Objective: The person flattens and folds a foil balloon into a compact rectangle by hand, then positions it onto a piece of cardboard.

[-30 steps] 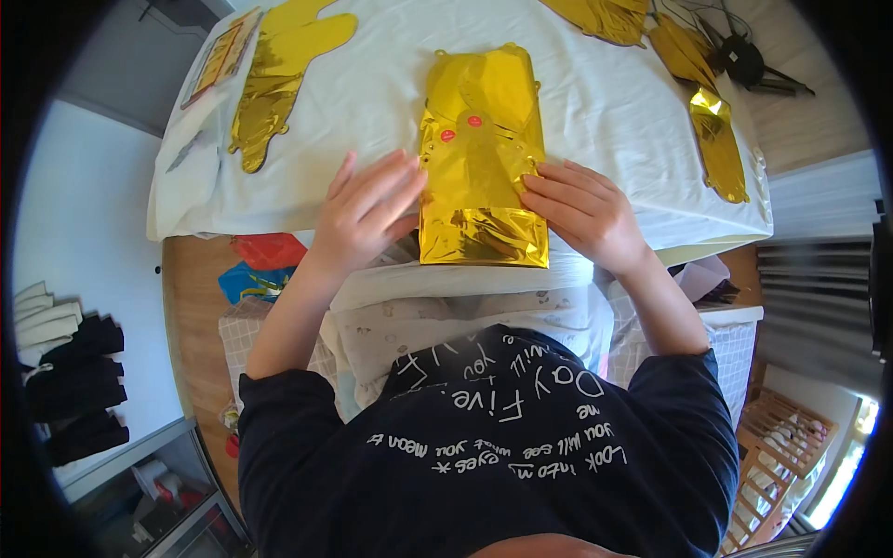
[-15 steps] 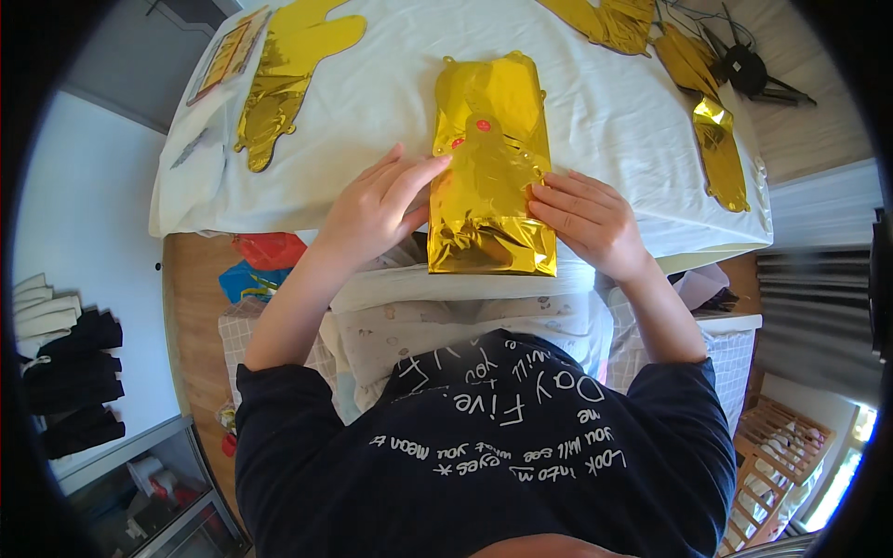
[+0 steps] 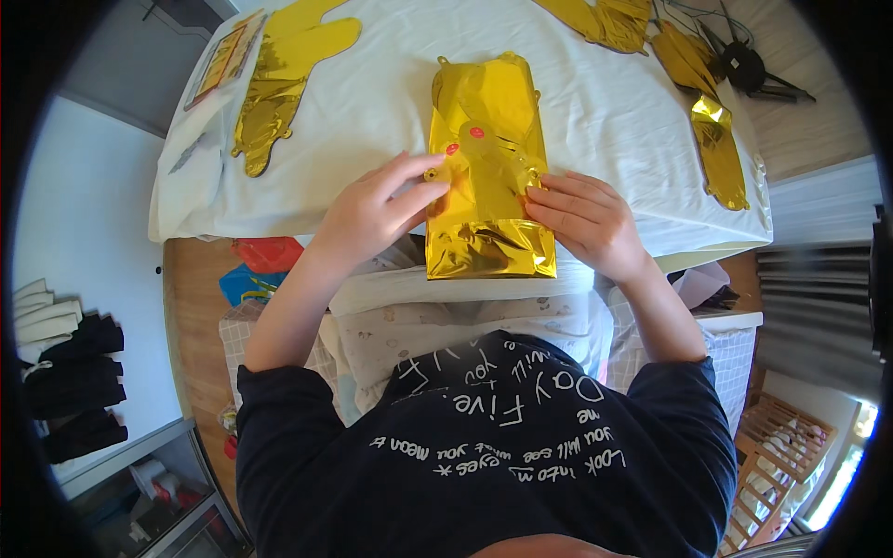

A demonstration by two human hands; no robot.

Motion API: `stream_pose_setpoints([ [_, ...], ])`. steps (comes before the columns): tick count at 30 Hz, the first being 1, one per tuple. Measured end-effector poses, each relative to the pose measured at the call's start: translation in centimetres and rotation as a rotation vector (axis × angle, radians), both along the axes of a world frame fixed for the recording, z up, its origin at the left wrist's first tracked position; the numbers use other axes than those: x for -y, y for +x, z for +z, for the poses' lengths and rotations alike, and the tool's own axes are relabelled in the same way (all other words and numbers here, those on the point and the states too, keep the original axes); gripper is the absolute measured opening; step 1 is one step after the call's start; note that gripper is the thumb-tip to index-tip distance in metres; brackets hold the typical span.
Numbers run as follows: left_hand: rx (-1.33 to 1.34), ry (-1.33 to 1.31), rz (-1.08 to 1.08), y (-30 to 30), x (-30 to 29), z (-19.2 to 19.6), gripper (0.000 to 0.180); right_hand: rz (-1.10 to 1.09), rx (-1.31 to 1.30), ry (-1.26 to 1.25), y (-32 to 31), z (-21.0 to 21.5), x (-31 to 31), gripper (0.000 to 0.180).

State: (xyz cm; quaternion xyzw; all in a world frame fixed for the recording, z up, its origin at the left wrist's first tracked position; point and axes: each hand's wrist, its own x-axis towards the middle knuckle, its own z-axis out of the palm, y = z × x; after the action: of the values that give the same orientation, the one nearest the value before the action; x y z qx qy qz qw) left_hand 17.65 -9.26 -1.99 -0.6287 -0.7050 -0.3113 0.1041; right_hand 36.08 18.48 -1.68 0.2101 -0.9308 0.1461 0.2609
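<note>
A flat, shiny gold foil balloon (image 3: 488,93) lies lengthwise before me, its creased near end hanging past the table's front edge. Two small red round marks show on its upper face, and little tabs stick out along its edges. My left hand (image 3: 377,205) is at the left edge, beside a tab, with its fingers stretched and apart. On the right edge rest the extended fingers of my right hand (image 3: 591,221), lying flat against the foil. The undersides of both hands are hidden.
The table (image 3: 353,121) has a white cloth. Another gold foil balloon (image 3: 279,84) and a printed flat package (image 3: 223,60) lie at left. More gold foil (image 3: 716,139) lies at right, near a black device (image 3: 744,70) with cables. A red bag (image 3: 267,253) sits below the table's left side.
The foil balloon's red marks have shifted slightly toward me and left. My left fingers have drawn back to its edge, uncovering a tab. My right hand has barely moved.
</note>
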Motion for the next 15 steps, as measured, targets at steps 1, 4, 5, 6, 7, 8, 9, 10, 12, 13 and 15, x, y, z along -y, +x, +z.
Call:
stream_pose_setpoints([
  [1,-0.043,-0.01,-0.011,-0.06,0.08,0.14,0.041,0.005,0.006,-0.001,0.03,0.1,0.0,0.032],
  [4,-0.073,-0.018,-0.012,-0.01,0.1,0.05,0.036,0.005,-0.014,0.014,0.03,0.2,0.05,0.032],
  [5,-0.061,-0.016,-0.003,-0.01,0.07,-0.04,0.033,0.005,-0.013,0.013,0.01,0.09,-0.01,0.032],
  [6,-0.061,-0.016,-0.003,-0.05,0.09,-0.06,0.033,0.011,0.0,0.005,0.06,0.01,-0.04,0.033],
  [7,-0.079,-0.018,-0.01,-0.18,0.09,-0.09,0.033,0.017,0.013,-0.002,0.1,-0.07,-0.05,0.033],
  [8,-0.097,-0.021,-0.017,-0.23,0.1,-0.1,0.034,0.017,0.013,-0.003,0.1,-0.14,0.0,0.033],
  [9,-0.097,-0.021,-0.018,-0.22,0.05,-0.05,0.034,0.019,0.007,-0.027,0.08,-0.19,0.04,0.034],
  [10,-0.104,-0.025,-0.017,-0.19,0.0,0.02,0.035,0.02,0.002,-0.051,0.08,-0.2,0.05,0.034],
  [12,-0.112,-0.029,-0.016,-0.19,0.0,0.02,0.035,0.016,0.009,-0.056,0.15,-0.07,0.08,0.035],
  [13,-0.118,-0.026,-0.012,-0.23,0.06,-0.1,0.035,0.012,0.016,-0.06,0.15,-0.04,0.1,0.036],
  [15,-0.124,-0.023,-0.009,-0.25,0.07,-0.31,0.035,0.02,0.018,-0.061,0.08,-0.28,-0.05,0.036],
])
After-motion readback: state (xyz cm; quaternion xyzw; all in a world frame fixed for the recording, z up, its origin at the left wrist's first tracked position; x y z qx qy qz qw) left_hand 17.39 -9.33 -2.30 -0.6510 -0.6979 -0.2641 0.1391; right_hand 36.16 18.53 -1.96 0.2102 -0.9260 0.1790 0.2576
